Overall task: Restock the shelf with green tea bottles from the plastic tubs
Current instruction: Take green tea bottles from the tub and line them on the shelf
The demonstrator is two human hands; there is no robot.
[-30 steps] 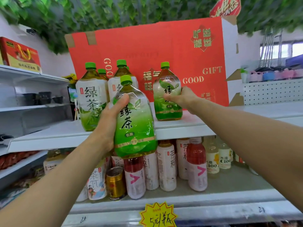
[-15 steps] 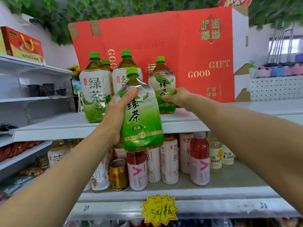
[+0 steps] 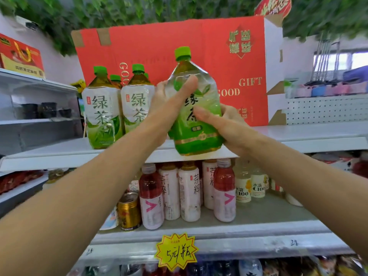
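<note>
Grips green tea bottle [image 3: 196, 124] with both hands at near edge of upper shelf [image 3: 59, 154], long axis near vertical, green cap [image 3: 182, 53] up and leaning slightly left, label facing near. Wraps left hand [image 3: 171, 100] round clear shoulder with thumb across front, curls right hand [image 3: 227, 128] round lower right side with thumb on label; cannot tell whether base touches shelf. Stands just right of two more green tea bottles [image 3: 101, 112] upright on same shelf, in front of red gift carton [image 3: 179, 46], above row of smaller drinks [image 3: 189, 192].
</note>
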